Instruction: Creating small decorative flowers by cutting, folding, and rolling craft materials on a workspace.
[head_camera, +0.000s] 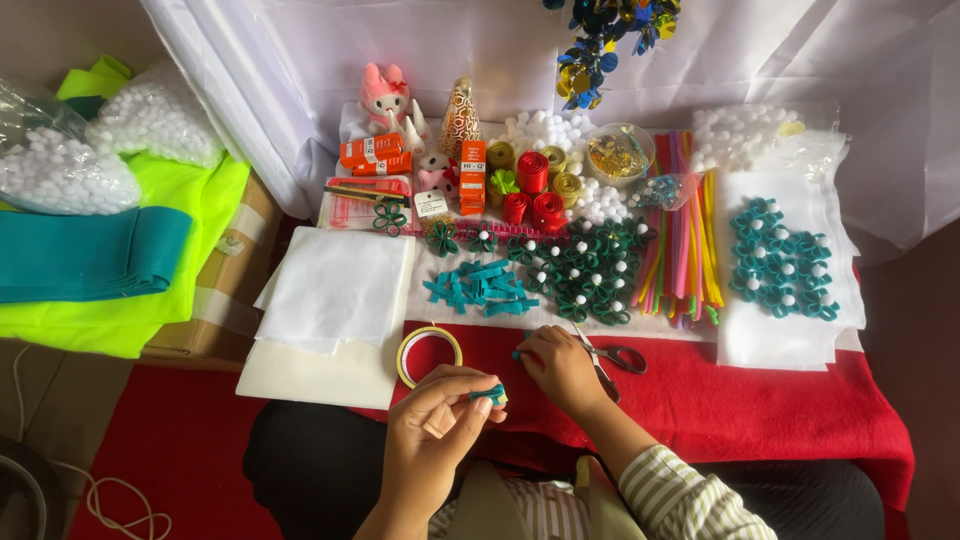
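My left hand (432, 430) pinches a small folded teal felt piece (489, 394) between thumb and fingers, low over the red cloth (760, 400). My right hand (562, 368) rests on the cloth just right of it, fingers closed on another small teal strip (518, 354) at its left edge. Scissors with dark handles (618, 358) lie right beside the right hand. A roll of yellow tape (429, 354) lies flat left of both hands. A loose pile of teal felt strips (480, 287) sits just beyond.
Finished teal and green felt flowers with white centres (585, 270) and more on white sheets (780, 270) fill the back. Coloured foam sticks (685, 240), ribbon rolls (532, 190), orange boxes (375, 152), a plush toy (385, 98), white felt sheets (335, 290), bags of white balls (60, 170) surround.
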